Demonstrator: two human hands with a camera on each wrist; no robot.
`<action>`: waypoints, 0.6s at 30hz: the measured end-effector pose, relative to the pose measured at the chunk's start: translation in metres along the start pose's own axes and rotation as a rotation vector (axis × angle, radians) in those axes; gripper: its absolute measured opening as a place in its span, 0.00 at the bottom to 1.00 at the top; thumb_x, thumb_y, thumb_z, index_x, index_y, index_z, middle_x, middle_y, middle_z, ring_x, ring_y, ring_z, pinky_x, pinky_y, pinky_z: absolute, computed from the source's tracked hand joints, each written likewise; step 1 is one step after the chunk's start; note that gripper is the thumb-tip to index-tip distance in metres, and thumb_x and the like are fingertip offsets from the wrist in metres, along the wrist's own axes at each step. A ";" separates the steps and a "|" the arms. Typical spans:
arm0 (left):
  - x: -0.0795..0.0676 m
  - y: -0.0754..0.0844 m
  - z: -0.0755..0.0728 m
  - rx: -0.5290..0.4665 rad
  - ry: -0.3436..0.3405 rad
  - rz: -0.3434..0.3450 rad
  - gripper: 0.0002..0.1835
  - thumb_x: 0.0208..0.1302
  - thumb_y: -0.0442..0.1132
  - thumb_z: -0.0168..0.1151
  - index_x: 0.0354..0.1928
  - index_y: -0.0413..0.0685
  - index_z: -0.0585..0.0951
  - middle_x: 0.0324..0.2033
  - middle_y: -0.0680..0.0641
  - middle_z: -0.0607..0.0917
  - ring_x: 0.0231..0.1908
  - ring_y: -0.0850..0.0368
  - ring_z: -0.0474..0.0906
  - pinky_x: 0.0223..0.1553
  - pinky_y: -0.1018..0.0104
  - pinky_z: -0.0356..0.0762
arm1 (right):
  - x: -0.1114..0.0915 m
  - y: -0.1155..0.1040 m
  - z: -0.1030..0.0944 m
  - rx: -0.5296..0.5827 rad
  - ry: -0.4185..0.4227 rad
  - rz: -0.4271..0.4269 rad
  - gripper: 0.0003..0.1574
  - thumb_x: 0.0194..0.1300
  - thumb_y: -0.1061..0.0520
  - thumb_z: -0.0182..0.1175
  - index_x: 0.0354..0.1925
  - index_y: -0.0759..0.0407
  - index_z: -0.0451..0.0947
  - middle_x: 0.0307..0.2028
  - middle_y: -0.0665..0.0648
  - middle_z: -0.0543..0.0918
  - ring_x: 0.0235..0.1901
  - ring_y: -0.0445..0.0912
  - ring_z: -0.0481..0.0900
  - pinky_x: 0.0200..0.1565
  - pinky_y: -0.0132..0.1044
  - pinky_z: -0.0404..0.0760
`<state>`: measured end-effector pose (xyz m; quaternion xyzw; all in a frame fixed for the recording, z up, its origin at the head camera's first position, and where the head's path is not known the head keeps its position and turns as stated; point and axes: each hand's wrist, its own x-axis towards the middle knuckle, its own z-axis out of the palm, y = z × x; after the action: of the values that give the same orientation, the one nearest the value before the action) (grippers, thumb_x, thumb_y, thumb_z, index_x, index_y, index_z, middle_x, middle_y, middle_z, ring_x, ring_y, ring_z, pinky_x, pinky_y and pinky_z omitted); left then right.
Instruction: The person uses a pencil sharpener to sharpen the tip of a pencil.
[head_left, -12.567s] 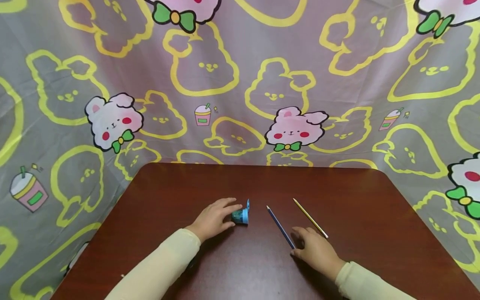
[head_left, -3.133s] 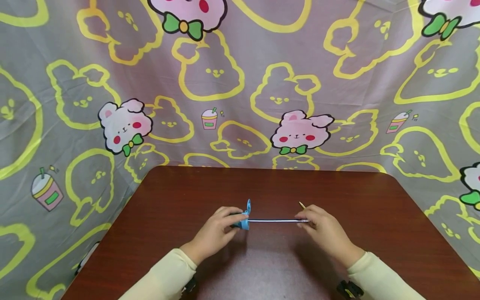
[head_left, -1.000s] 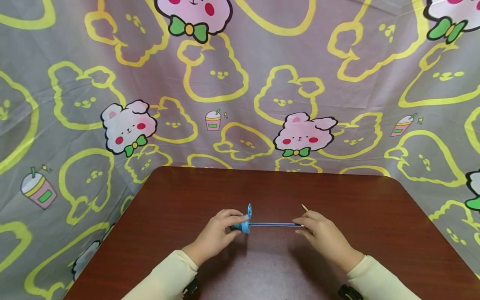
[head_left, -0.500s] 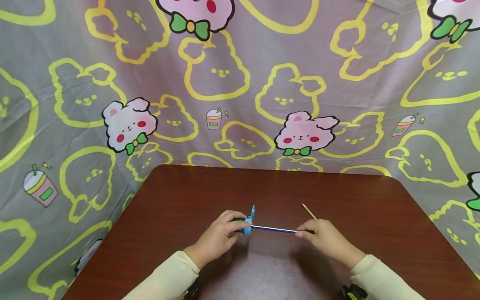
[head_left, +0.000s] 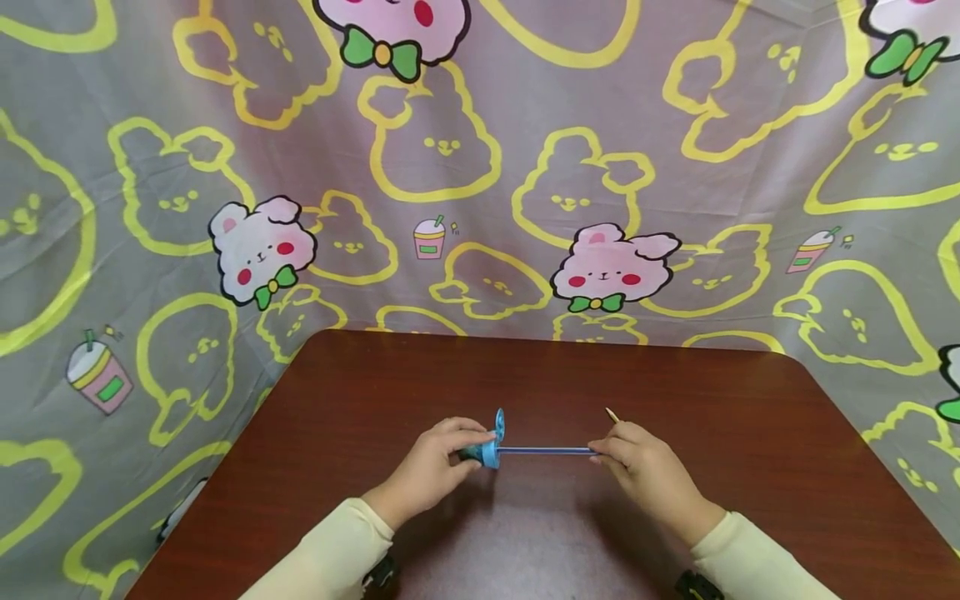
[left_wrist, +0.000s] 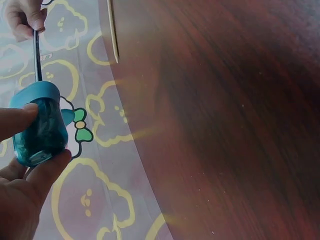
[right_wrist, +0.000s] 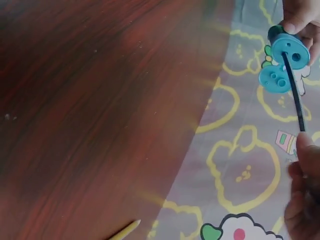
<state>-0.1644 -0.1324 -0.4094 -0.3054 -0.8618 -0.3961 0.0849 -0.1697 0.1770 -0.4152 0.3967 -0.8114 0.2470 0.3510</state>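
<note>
A striped blue pencil (head_left: 543, 451) is held level, one end inserted into an open-lidded, translucent teal sharpener (head_left: 490, 455).

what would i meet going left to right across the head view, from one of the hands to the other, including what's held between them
Left hand → blue sharpener with its lid open → blue pencil → right hand.
</note>
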 end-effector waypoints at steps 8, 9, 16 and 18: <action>-0.003 0.000 0.003 0.206 0.051 0.228 0.22 0.51 0.23 0.69 0.50 0.47 0.85 0.48 0.47 0.81 0.51 0.51 0.75 0.47 0.66 0.80 | 0.005 -0.002 -0.012 0.399 -0.473 0.569 0.04 0.58 0.61 0.67 0.30 0.61 0.85 0.24 0.50 0.83 0.22 0.32 0.70 0.23 0.28 0.72; -0.004 -0.001 0.003 0.213 0.052 0.235 0.23 0.51 0.22 0.69 0.50 0.48 0.85 0.48 0.47 0.81 0.51 0.52 0.75 0.47 0.66 0.79 | 0.005 -0.003 -0.013 0.405 -0.503 0.612 0.05 0.59 0.59 0.67 0.31 0.61 0.86 0.25 0.51 0.83 0.22 0.32 0.70 0.23 0.29 0.72; -0.003 0.001 0.000 0.102 0.002 0.071 0.22 0.54 0.25 0.68 0.53 0.44 0.84 0.49 0.46 0.81 0.49 0.53 0.75 0.39 0.69 0.80 | 0.001 -0.005 -0.003 0.139 -0.285 0.379 0.12 0.50 0.65 0.72 0.37 0.59 0.86 0.34 0.45 0.80 0.32 0.35 0.77 0.32 0.28 0.78; -0.002 0.002 -0.002 0.043 -0.001 0.015 0.22 0.55 0.25 0.68 0.53 0.44 0.83 0.49 0.47 0.80 0.45 0.54 0.76 0.36 0.70 0.79 | 0.000 -0.005 0.000 0.097 -0.198 0.309 0.19 0.43 0.69 0.75 0.37 0.59 0.85 0.35 0.45 0.79 0.32 0.36 0.77 0.33 0.25 0.77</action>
<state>-0.1617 -0.1336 -0.4080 -0.3099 -0.8678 -0.3769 0.0940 -0.1658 0.1742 -0.4146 0.3062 -0.8804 0.2967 0.2077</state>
